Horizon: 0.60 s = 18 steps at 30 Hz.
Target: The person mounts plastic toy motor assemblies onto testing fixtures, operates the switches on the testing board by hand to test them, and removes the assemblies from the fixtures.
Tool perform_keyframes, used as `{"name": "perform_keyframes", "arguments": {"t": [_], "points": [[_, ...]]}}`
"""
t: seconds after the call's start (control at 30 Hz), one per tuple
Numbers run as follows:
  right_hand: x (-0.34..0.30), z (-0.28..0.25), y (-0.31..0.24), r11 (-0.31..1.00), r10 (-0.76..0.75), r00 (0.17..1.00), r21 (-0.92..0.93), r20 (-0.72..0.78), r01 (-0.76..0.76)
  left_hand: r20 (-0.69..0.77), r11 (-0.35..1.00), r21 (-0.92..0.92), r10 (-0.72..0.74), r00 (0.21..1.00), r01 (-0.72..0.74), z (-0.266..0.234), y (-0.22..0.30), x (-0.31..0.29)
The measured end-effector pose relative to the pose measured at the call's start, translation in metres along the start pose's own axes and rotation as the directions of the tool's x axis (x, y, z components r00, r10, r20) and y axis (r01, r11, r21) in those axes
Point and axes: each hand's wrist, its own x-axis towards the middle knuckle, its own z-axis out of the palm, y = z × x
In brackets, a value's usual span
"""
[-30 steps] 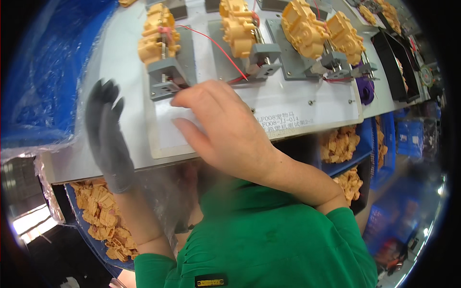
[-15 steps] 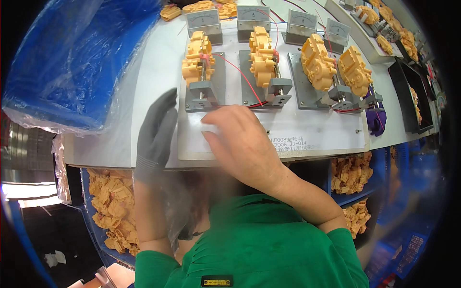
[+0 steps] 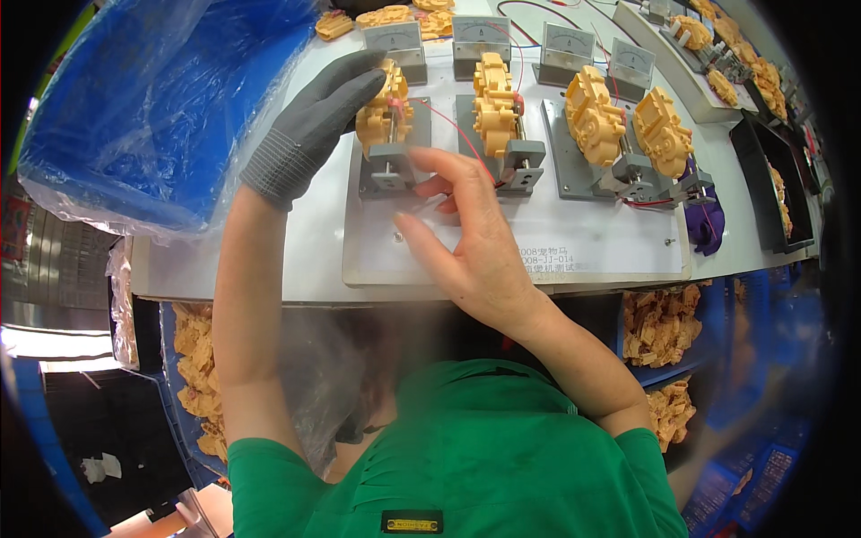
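Observation:
My left hand (image 3: 318, 117), in a dark grey glove, is at the leftmost fixture, its fingers curled round the far left side of a yellow-orange plastic gearbox (image 3: 386, 112). The gearbox sits upright on a grey metal stand, with a red wire coming off it. My bare right hand (image 3: 471, 238) hovers just in front of that stand's clamp block (image 3: 399, 161). Its thumb and fingers are apart, slightly blurred, with nothing visible between them. A second gearbox (image 3: 494, 112) stands to the right, and two more gearboxes (image 3: 592, 117) are mounted farther right.
Behind the fixtures stands a row of analog meters (image 3: 482, 40). A blue bin (image 3: 143, 117) lined with clear plastic is at the left. Loose plastic parts fill bins (image 3: 662, 327) below the table edge. A black tray (image 3: 771, 184) and a purple glove (image 3: 704, 215) are at the right.
My left hand has moved up and right from the table's front edge onto the leftmost gearbox. My right hand has shifted slightly right, its fingers spreading near the clamp block.

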Motion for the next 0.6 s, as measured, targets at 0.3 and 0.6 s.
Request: {"name": "perform_keyframes", "arguments": {"t": [0.3, 0.6], "points": [[-0.005, 0.007, 0.008, 0.878, -0.164, 0.97, -0.421, 0.18, 0.227, -0.032, 0.994, 0.001, 0.109, 0.994, -0.109, 0.001, -0.015, -0.003], [-0.005, 0.008, 0.01, 0.841, -0.204, 0.948, -0.452, 0.244, 0.297, -0.17, 0.986, -0.143, 0.056, 0.984, -0.081, 0.008, -0.031, 0.0]]}}
